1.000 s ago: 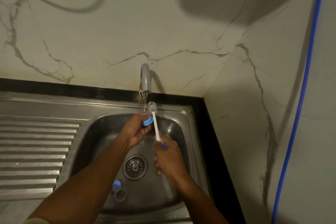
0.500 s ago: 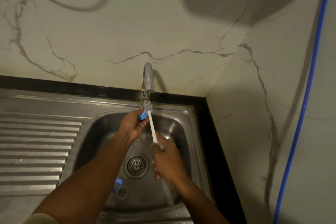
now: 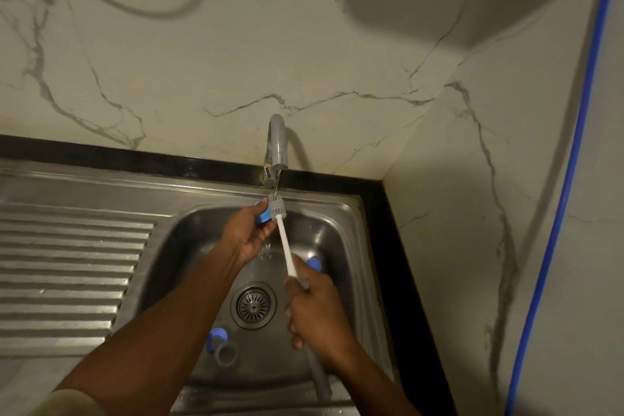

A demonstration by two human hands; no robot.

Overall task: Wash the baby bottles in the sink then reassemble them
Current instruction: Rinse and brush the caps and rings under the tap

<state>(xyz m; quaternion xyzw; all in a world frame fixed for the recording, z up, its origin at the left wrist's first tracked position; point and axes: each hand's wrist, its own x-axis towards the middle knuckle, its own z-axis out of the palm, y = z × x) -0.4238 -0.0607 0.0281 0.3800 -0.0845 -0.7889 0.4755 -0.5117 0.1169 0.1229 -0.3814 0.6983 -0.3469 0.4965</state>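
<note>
As water runs, blue bottle collar (image 3: 261,214): pinched in left hand (image 3: 248,236), just under the tap (image 3: 278,145).
Bottle brush (image 3: 277,208): head against that collar; right hand (image 3: 317,311) curled round its handle.
Sink (image 3: 351,216): second blue collar (image 3: 217,337) lies loose near the drain (image 3: 253,306).
Progress: apparently mid-wash; reassembly not begun.

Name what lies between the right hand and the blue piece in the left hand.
In the head view, the white brush handle spans it, its grey bristle head against the blue piece.

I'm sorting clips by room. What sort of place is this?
Probably a home kitchen: a steel sink with ribbed drainboard, a tap, a marble-look wall. The left hand holds a blue cap, the right hand a brush.
</note>
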